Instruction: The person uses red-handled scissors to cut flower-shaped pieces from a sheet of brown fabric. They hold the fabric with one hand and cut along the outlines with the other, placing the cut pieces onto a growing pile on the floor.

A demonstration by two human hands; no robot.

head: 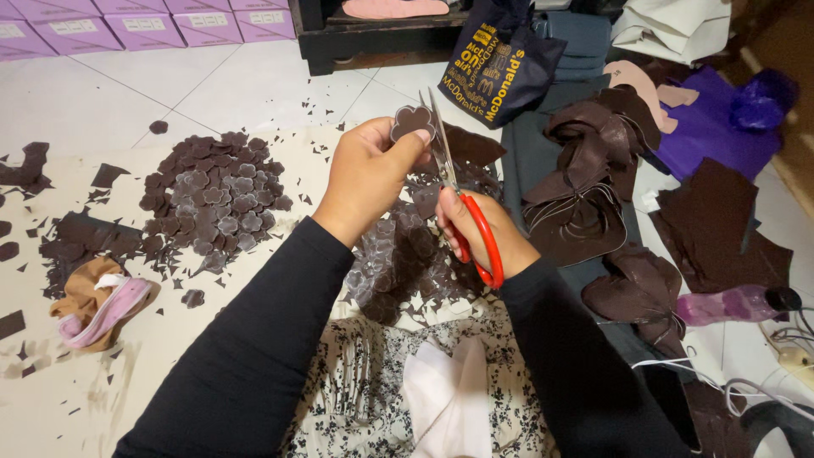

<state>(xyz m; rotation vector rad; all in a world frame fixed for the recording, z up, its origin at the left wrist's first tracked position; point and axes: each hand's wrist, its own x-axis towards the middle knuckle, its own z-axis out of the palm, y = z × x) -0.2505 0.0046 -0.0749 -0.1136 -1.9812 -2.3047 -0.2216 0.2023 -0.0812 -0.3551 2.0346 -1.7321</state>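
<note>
My left hand (366, 174) pinches a dark brown flower-shaped cutout (412, 121) by its lower edge, lifted so the blades can reach its rim. My right hand (485, 231) grips the red-handled scissors (458, 199), fingers through the loops, blades pointing up beside the cutout. Below, on a pale sheet (170, 339) spread over the floor, lies a heap of finished flower cutouts (216, 195) among scattered offcuts. No container holds them; a dark tote bag (500, 59) stands beyond.

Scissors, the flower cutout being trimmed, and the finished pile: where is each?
Scissors (485, 242): head view, red handle.
Flower cutout (413, 121): head view, its brown face.
Pile of cut flowers (219, 191): head view, pile's middle.
</note>
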